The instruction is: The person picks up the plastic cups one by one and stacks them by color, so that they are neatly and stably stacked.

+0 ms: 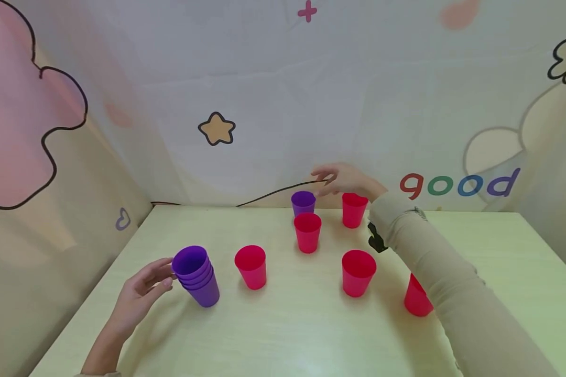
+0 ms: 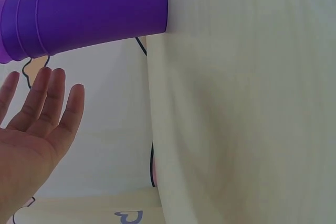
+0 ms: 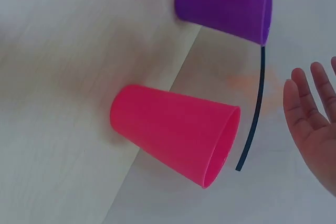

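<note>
A stack of several purple cups (image 1: 204, 290) stands upright on the left of the table. My left hand (image 1: 139, 298) is beside that stack, fingers loosely extended near its upper rims; in the left wrist view a gap shows between the fingertips and the purple stack (image 2: 105, 11). At the back, my right hand (image 1: 341, 179) hovers above the rims of a single purple cup (image 1: 304, 201) and a red cup (image 1: 354, 212). Its fingers (image 3: 310, 98) are spread with nothing between them, apart from the purple cup (image 3: 223, 9) and the red cup (image 3: 168, 129).
Other red cups stand upright: one just in front of the purple cup (image 1: 307, 238), one right of the stack (image 1: 252, 272), one at centre right (image 1: 357, 277). Another red cup (image 1: 417, 298) is partly hidden by the right sleeve (image 1: 453, 293). A printed curtain (image 1: 264, 68) hangs behind the table.
</note>
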`<state>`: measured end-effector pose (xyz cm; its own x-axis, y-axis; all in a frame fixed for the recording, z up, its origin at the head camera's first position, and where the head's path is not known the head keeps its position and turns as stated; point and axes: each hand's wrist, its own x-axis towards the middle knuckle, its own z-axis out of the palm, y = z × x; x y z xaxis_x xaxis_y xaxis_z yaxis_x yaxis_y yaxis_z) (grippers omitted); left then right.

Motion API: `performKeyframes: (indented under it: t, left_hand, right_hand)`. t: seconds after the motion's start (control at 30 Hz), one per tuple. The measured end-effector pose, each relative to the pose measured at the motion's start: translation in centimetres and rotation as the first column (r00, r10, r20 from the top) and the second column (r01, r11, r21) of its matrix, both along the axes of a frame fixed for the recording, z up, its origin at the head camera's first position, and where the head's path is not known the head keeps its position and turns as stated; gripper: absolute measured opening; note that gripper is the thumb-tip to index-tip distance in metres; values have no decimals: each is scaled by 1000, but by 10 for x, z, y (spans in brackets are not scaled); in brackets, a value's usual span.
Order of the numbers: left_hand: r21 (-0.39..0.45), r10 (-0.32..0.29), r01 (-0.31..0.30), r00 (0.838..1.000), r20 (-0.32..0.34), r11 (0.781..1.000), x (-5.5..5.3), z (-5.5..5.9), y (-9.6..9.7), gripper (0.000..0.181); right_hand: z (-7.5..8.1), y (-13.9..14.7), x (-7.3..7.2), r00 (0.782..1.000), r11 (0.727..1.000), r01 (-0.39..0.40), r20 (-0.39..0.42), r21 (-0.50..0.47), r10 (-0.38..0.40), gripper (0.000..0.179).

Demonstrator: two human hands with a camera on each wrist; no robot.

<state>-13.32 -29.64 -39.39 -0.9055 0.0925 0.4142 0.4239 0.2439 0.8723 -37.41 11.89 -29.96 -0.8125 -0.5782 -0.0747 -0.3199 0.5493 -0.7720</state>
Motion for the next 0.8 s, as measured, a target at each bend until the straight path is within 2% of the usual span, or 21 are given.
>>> performKeyframes:
  t: [0.3, 0.53, 0.8]
  left_hand:
    - [8, 0, 0, 1000, -10, 1000, -1, 3, 0, 35]
    - [30, -12, 12, 1000, -12, 999, 1, 3, -1, 36]
    - [26, 3, -3, 1000, -4, 1000, 3, 4, -3, 36]
  right_hand:
    - [-14, -11, -15, 999, 991, -41, -1, 128, 41, 65]
    - [-28, -20, -18, 998, 987, -24, 54, 159, 15, 66]
    - [-35, -25, -18, 998, 986, -16, 61, 165, 6, 66]
